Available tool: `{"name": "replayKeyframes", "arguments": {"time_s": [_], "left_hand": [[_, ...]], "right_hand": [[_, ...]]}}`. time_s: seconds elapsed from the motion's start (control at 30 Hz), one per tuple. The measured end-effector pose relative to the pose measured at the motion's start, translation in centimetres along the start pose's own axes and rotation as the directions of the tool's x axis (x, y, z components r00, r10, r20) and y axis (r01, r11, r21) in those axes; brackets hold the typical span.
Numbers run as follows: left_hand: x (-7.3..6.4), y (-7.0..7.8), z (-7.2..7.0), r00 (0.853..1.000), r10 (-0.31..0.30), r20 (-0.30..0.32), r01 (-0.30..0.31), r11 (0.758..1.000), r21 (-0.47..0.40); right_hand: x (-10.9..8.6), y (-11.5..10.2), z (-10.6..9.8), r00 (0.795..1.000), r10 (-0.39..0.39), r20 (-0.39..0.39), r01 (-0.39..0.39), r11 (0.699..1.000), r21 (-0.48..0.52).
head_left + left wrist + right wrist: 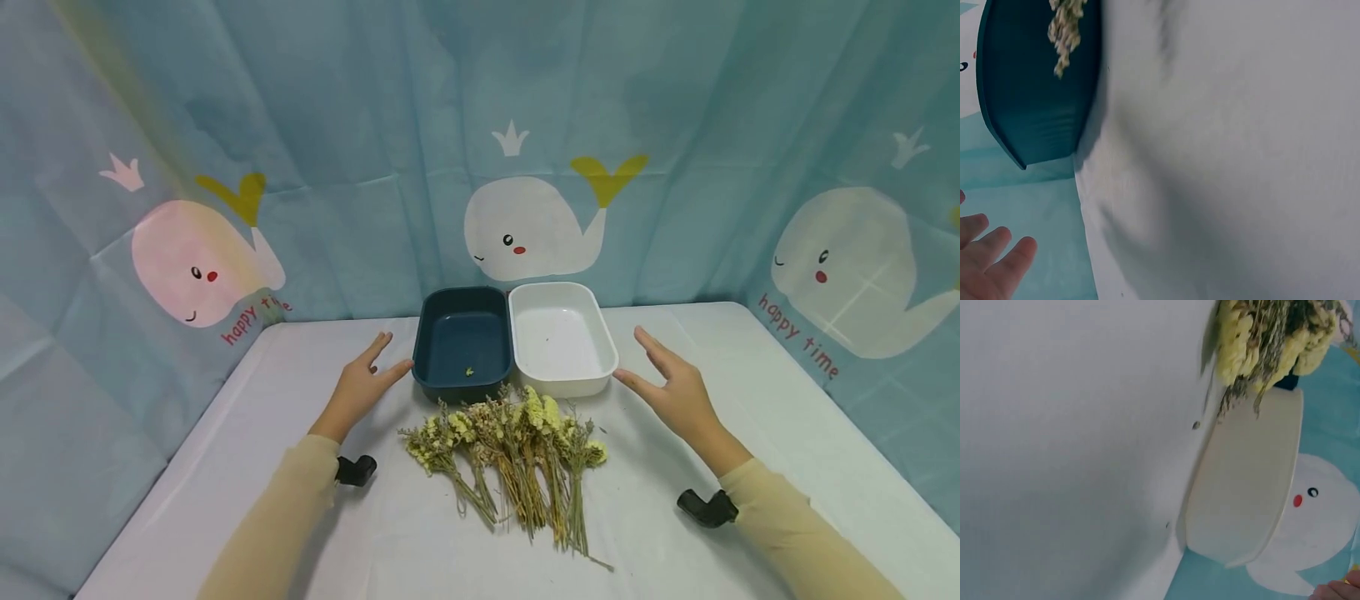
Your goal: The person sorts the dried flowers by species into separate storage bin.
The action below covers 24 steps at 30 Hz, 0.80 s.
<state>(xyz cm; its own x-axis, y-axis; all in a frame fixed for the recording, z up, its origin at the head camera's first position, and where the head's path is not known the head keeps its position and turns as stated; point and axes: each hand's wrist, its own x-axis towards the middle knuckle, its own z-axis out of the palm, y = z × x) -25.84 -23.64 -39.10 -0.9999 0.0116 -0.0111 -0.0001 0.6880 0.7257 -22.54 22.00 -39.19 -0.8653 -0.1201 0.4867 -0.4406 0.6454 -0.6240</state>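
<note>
My left hand (360,385) hovers left of a dark blue rectangular container (424,354), fingers spread and holding nothing. On the other side, my right hand (678,396) is held beside a white container (566,386), thumb and fingers apart with nothing between them. The two containers stand side by side; a small yellow flower bit lies in the blue one. In front of them lies a bunch of dried flowers (525,467), yellow and pale heads toward the containers, stems toward me. The left wrist view shows some fingertips (1019,256) and the blue container's side.
A white cloth-covered table (427,558) carries everything. Behind it hangs a blue curtain (337,250) printed with whales, close to the containers' far side. Small plant crumbs (1195,425) lie on the cloth near the white container.
</note>
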Motion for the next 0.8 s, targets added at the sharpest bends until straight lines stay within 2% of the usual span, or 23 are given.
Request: {"name": "replayKeyframes", "arguments": {"time_s": [0.13,0.33,0.63,0.8], "left_hand": [[-0.1,0.1,0.3,1.0,0.01,0.011,-0.01,1.0,-0.009],[-0.4,0.3,0.7,0.999,-0.016,0.036,0.018,0.999,-0.034],[-0.9,0.6,1.6,0.998,-0.038,0.043,0.042,0.994,-0.096],[-0.9,0.4,1.9,0.998,-0.042,0.04,0.049,0.984,-0.174]], "right_hand": [[-0.6,-0.6,0.1,1.0,0.028,0.015,-0.029,0.997,0.078],[-1.3,-1.7,0.2,0.996,0.073,0.054,-0.082,0.979,0.184],[-2.7,-2.3,0.8,0.989,0.096,0.11,-0.121,0.961,0.247],[-3.2,-3.0,1.1,0.984,0.108,0.141,-0.147,0.943,0.299]]}}
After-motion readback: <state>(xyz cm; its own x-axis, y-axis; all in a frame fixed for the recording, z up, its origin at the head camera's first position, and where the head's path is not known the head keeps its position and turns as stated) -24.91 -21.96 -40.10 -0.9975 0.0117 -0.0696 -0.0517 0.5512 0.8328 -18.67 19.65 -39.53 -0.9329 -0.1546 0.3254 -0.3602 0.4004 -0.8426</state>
